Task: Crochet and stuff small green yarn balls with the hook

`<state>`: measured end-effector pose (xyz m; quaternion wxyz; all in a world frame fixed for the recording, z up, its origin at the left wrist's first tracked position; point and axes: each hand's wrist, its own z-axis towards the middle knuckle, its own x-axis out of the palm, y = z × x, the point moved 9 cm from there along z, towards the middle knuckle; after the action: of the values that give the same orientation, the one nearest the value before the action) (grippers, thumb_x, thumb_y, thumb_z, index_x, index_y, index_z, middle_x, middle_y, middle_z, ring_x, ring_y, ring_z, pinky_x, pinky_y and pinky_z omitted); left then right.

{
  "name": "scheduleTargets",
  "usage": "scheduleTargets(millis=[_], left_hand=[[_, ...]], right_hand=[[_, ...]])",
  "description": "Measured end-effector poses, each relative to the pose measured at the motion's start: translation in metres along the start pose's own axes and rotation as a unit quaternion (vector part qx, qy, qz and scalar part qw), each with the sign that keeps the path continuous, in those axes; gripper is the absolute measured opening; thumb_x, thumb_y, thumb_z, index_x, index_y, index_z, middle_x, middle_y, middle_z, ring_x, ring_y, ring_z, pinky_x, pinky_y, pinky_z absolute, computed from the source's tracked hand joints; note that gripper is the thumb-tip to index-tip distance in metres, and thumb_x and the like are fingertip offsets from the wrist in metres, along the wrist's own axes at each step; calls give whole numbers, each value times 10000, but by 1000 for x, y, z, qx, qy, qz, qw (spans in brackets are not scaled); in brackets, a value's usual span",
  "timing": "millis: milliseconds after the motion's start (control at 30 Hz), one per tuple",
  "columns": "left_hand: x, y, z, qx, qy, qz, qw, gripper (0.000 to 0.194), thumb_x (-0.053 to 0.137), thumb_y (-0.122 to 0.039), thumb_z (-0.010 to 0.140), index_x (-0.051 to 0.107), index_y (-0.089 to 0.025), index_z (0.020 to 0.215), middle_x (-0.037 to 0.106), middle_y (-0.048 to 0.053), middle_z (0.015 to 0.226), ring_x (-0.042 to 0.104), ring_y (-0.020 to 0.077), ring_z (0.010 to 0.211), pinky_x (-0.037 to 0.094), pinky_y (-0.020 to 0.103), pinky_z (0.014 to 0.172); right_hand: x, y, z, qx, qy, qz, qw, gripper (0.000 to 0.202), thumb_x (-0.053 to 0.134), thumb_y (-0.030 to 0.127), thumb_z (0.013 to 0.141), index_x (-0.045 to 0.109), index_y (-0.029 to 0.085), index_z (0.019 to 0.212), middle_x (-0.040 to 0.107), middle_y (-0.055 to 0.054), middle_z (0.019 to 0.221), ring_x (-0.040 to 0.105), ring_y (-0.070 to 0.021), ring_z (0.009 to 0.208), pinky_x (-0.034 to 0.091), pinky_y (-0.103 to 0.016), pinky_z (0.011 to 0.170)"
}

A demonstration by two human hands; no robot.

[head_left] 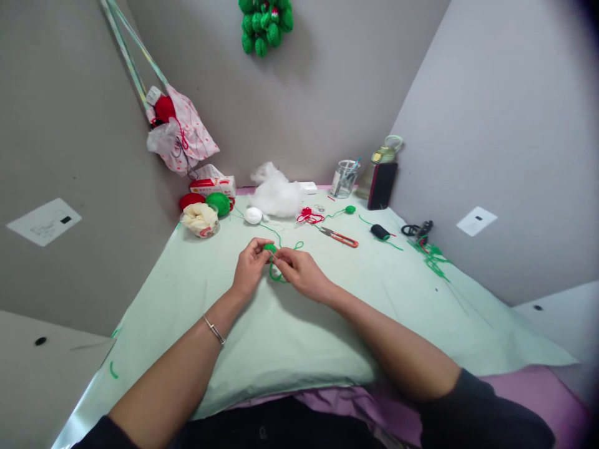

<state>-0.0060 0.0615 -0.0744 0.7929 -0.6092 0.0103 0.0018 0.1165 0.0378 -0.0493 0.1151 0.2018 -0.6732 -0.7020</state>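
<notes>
Above the near middle of the table, my left hand (251, 267) pinches a small green crocheted piece (269, 247) between its fingertips. My right hand (302, 272) is closed on a thin, pale needle-like tool (272, 254), whose tip meets the green piece; whether it is a hook or a needle I cannot tell. A loop of green yarn (272, 274) hangs below the piece, between both hands. More green yarn (277, 234) trails over the cloth behind my fingers. Orange-handled thread snips (340, 237) lie beyond my right hand.
Behind my hands are white stuffing (277, 194), red yarn (311, 216) and a white ball (253, 216). A bowl (206, 229) and green yarn ball (218, 204) stand left. At right are a glass cup (345, 181), bottle (384, 153), phone (382, 186) and black spool (380, 232).
</notes>
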Motion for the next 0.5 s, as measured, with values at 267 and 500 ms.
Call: scheduleTargets(millis=[267, 500], left_hand=[[-6, -19, -2, 45, -53, 14, 997, 184, 735, -241, 859, 722, -187, 1034, 701, 45, 1041, 643, 180, 905, 523, 332, 851], [-8, -14, 3, 0, -43, -48, 998, 252, 693, -340, 843, 635, -196, 1042, 740, 50, 986, 630, 138, 689, 528, 318, 749]], right_hand=[[3, -14, 7, 96, 175, 165, 966, 245, 515, 321, 927, 663, 134, 983, 212, 135, 490, 87, -71, 413, 163, -214, 407], [32, -11, -20, 130, 338, 189, 913, 332, 655, 342, 855, 716, 59, 1020, 338, 124, 435, 164, -51, 370, 168, -209, 381]])
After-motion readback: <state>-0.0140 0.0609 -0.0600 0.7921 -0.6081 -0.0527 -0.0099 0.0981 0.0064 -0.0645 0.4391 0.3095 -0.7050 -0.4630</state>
